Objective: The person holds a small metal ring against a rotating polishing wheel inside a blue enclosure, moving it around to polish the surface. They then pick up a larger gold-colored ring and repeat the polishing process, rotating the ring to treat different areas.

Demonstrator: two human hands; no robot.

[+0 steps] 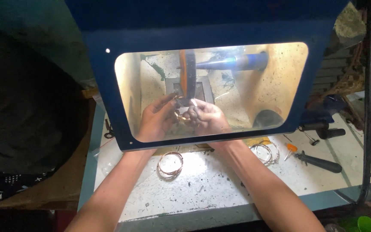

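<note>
Both hands inside blue polishing cabinet (108, 86), behind its clear window. Left hand (157, 120) and right hand (207, 117), each grip closed on a thin metal ring (180, 115), just below the orange wheel (187, 73). Ring stack (170, 163) on table (202, 189), near left forearm.

Copper-coloured bangles (170, 163), silvery bangles (264, 152) and black-handled tool (318, 162) on speckled white bench (220, 184).
</note>
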